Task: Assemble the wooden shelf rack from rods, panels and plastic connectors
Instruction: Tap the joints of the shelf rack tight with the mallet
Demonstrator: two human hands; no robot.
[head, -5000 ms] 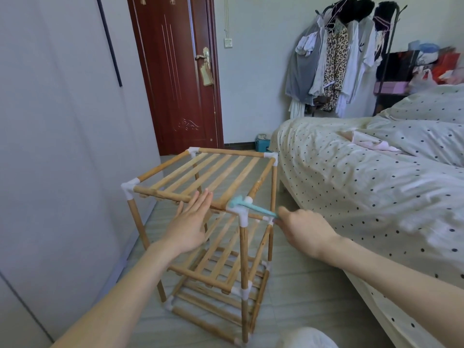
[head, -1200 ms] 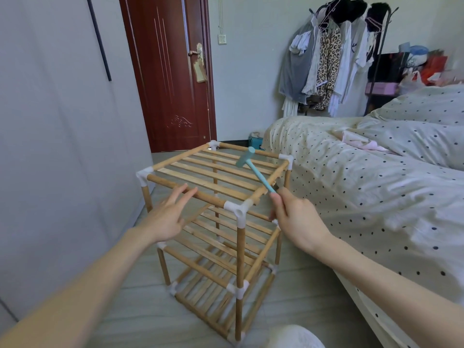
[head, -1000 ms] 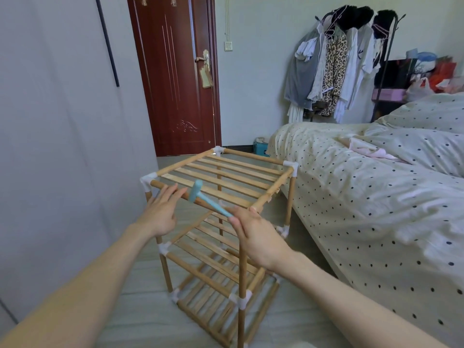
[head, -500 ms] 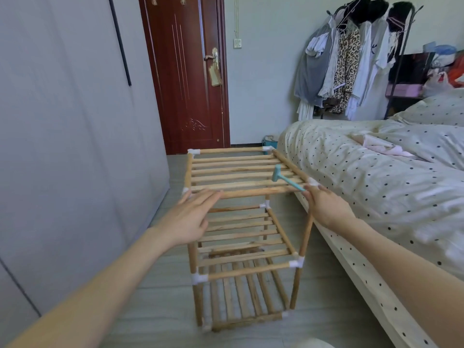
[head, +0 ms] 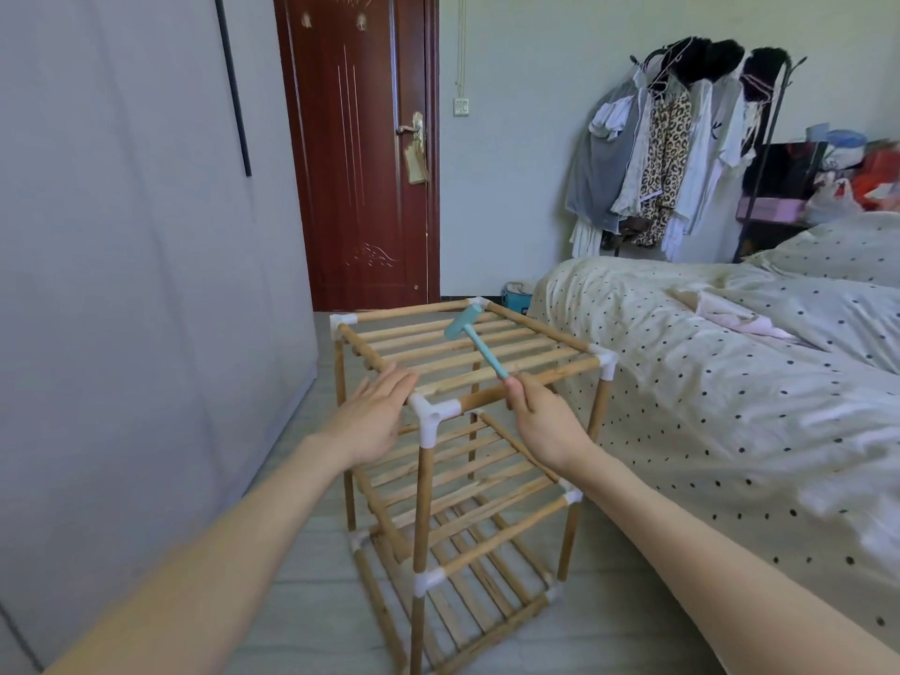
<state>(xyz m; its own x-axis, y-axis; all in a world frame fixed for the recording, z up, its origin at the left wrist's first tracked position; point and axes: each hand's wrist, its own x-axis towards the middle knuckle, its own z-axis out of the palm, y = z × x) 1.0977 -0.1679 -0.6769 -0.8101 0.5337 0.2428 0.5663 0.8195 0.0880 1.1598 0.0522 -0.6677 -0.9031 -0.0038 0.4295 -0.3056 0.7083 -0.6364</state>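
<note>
Left hand (head: 372, 421) rests flat, fingers straight, on rack (head: 462, 362); right hand (head: 545, 421) fingers grip hammer (head: 479, 345) handle

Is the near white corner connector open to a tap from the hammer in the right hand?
Probably yes. The right hand grips the hammer just beside the near corner connector; the left hand lies flat to its left, not covering it.

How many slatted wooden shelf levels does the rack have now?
3. The top slatted wooden shelf level lies under the small turquoise plastic hammer, the middle level sits halfway down, and the bottom level is near the floor. None seems hidden.
</note>
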